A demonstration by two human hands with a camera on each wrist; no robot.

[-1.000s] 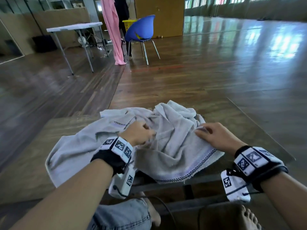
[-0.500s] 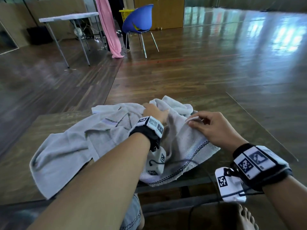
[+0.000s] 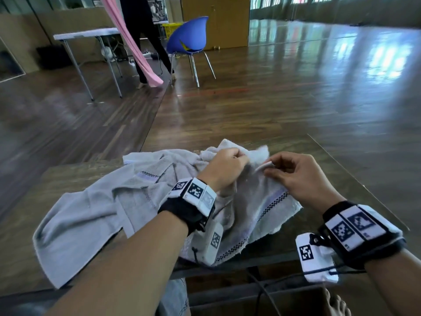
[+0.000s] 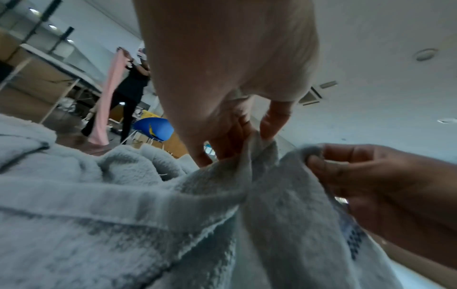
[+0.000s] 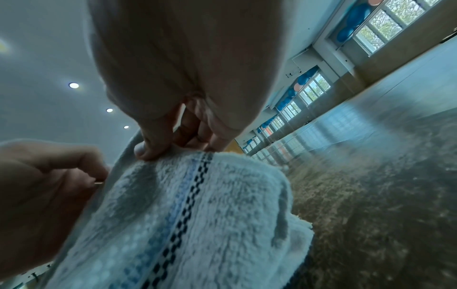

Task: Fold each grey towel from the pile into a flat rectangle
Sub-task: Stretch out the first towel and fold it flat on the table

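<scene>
Left hand [image 3: 224, 166] now nearer right hand [image 3: 298, 176], both pinching grey towel [image 3: 91, 210] edge.

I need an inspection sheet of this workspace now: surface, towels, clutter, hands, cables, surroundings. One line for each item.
Surface: wooden table, towels lying on it.
Job's things: grey towels, crumpled, none folded flat.
Clutter: nothing seen.
Grippers: left hand grips a towel fold; right hand pinches a towel edge.
Cables: a black cable hangs below the table's near edge.
Surroundings: blue chair, white folding table, a standing person holding pink cloth.
</scene>
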